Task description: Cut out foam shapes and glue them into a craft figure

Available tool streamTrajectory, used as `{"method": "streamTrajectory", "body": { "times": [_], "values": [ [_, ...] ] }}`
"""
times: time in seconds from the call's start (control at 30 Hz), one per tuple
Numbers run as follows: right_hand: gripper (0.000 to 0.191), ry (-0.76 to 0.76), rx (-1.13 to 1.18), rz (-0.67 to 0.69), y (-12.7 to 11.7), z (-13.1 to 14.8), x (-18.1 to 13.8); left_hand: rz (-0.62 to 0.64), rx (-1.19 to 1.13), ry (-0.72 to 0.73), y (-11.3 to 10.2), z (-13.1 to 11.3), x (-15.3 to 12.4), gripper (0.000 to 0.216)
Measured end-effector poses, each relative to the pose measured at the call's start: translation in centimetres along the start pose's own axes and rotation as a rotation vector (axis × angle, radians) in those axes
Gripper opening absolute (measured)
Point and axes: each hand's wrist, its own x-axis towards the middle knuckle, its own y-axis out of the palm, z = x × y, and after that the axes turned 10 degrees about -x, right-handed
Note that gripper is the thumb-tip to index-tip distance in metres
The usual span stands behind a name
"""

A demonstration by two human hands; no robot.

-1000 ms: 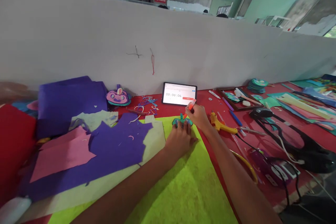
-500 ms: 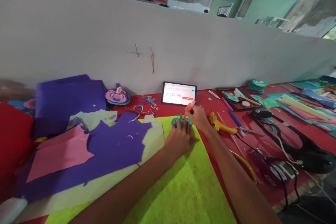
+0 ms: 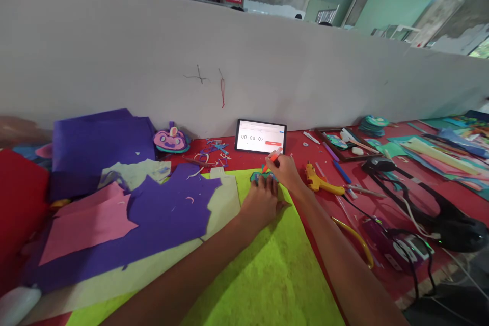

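My right hand [image 3: 285,169] is closed around an orange marker pen [image 3: 272,158]. The pen's lower end meets the upper edge of a small teal cut-out shape [image 3: 253,177]. That shape lies on a yellow-green felt sheet [image 3: 263,270], near the sheet's far edge. Stretched over the cut-out, my left hand [image 3: 260,205] presses it down with its fingers; the thumb reaches out to the right over the felt. Much of the cut-out is hidden under my fingers.
A tablet [image 3: 260,136] showing a timer leans against the partition. Purple felt [image 3: 171,214] and pink felt [image 3: 86,224] lie left. On the right are a yellow glue gun [image 3: 321,183], a blue pen [image 3: 343,172], a tray [image 3: 336,157] and a black strap device [image 3: 431,209].
My right hand and the marker have shifted slightly left along the cut-out's upper edge. The left hand stays in place. The timer went from 6 to 7 seconds.
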Motion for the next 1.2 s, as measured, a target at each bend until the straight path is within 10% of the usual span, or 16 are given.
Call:
{"method": "streamTrajectory", "body": {
  "times": [1.2],
  "values": [
    [0.027, -0.076, 0.090, 0.170, 0.6, 2.6, 0.0, 0.088, 0.000, -0.044, -0.3, -0.9, -0.1, 0.069]
  ]
}}
